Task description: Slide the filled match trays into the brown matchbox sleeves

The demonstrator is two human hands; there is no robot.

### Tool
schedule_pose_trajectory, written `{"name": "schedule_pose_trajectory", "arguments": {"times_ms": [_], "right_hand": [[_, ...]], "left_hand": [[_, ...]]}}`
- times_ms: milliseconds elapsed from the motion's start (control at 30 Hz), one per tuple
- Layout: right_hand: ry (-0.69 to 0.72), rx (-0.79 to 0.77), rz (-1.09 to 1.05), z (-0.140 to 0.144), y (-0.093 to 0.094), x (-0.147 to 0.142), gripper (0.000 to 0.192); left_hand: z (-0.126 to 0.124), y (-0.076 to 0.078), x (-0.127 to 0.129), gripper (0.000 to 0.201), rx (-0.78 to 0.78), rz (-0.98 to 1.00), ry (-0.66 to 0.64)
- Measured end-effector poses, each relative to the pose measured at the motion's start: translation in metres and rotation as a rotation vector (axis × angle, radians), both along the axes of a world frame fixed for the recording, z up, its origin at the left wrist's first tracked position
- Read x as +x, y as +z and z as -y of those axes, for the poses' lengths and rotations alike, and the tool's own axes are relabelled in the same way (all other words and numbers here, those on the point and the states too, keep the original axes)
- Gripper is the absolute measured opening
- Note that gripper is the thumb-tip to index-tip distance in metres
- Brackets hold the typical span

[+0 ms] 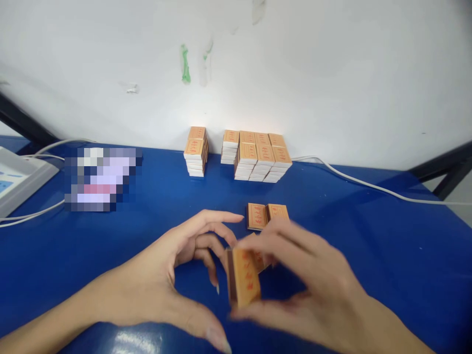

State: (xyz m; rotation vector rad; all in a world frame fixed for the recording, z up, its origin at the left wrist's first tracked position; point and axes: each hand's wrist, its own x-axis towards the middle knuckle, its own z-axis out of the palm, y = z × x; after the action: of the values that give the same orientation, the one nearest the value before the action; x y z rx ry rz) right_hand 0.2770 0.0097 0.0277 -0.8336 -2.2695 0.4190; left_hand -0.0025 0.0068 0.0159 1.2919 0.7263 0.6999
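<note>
Your right hand (317, 280) grips a small orange matchbox (244, 282) at about 6 o'clock on the blue table (387, 255), thumb beneath and fingers (280, 246) over it; a second box may sit behind it, though blur hides that. Your left hand (177, 275) is open and curled just beside the matchbox at its 9 o'clock, holding nothing. Two flat matchboxes (266, 216) lie side by side just beyond your hands, at 12 o'clock. Farther back against the white wall (295, 73) stand a narrow stack (196, 151) and a wider block of stacks (258, 156). A white cable (368, 184) runs off toward 2 o'clock; a grey device (16, 179) sits at 10 o'clock.
</note>
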Motion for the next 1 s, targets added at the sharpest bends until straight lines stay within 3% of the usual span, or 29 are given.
{"name": "schedule_pose_trajectory", "arguments": {"times_ms": [100, 200, 300, 633, 1000], "right_hand": [[-0.194, 0.129, 0.068, -0.021, 0.003, 0.013, 0.039], [-0.255, 0.111, 0.110, -0.037, -0.003, 0.024, 0.043], [-0.264, 0.094, 0.139, -0.043, -0.010, 0.027, 0.051], [-0.236, 0.036, 0.210, -0.049, -0.020, 0.024, 0.049], [-0.225, -0.091, 0.292, -0.050, -0.019, 0.022, 0.049]], "left_hand": [[-0.004, -0.002, 0.000, 0.103, 0.043, 0.017, 0.024], [-0.007, -0.006, -0.001, 0.100, 0.080, -0.004, 0.031], [-0.007, -0.007, -0.002, 0.098, 0.096, -0.019, 0.038], [-0.009, -0.006, -0.001, 0.090, 0.147, -0.058, 0.040], [-0.007, -0.005, -0.003, 0.087, 0.165, -0.137, 0.036]]}}
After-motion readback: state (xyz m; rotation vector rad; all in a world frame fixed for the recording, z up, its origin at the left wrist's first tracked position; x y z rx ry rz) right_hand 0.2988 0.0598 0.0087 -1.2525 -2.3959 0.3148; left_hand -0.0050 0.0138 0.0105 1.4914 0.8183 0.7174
